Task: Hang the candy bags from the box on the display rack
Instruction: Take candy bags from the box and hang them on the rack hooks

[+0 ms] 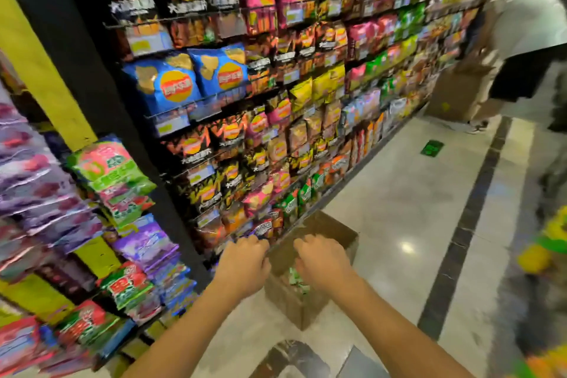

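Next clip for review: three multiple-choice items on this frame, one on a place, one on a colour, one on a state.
1. Where does the cardboard box stand?
A. on the floor at the foot of the shelves
B. on a trolley
C. on a shelf

2. What colour are the candy bags seen inside it?
A. blue
B. green
C. orange

3. How is the box?
A. taped shut
B. tipped on its side
C. upright, open at the top

Answers: 1 A, it rests on the tiles beside the lowest shelf; 2 B, green packs show inside; 3 C, its contents show from above.
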